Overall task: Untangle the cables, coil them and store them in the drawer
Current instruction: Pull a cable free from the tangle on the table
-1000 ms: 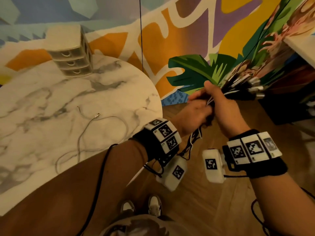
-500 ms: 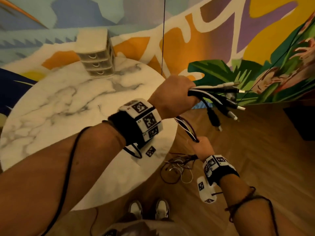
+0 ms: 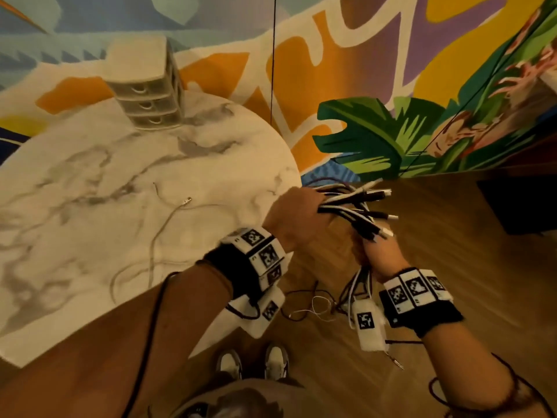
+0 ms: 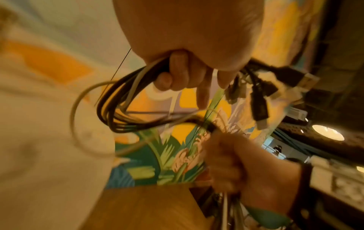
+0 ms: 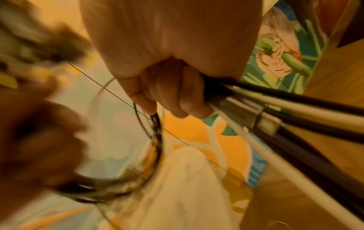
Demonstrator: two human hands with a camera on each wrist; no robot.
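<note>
Both hands (image 3: 297, 218) blurred around cables (image 3: 355, 206)

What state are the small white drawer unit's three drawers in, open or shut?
Shut: all three fronts of the small white drawer unit sit flush, none pulled out.

Left hand (image 5: 39, 140) blurred; drawer unit (image 3: 144, 86) contents hidden.

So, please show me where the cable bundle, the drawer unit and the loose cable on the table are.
cable bundle (image 3: 355, 206), head view, on the plug ends
drawer unit (image 3: 144, 95), head view, on its front
loose cable (image 3: 168, 217), head view, near its plug
</note>
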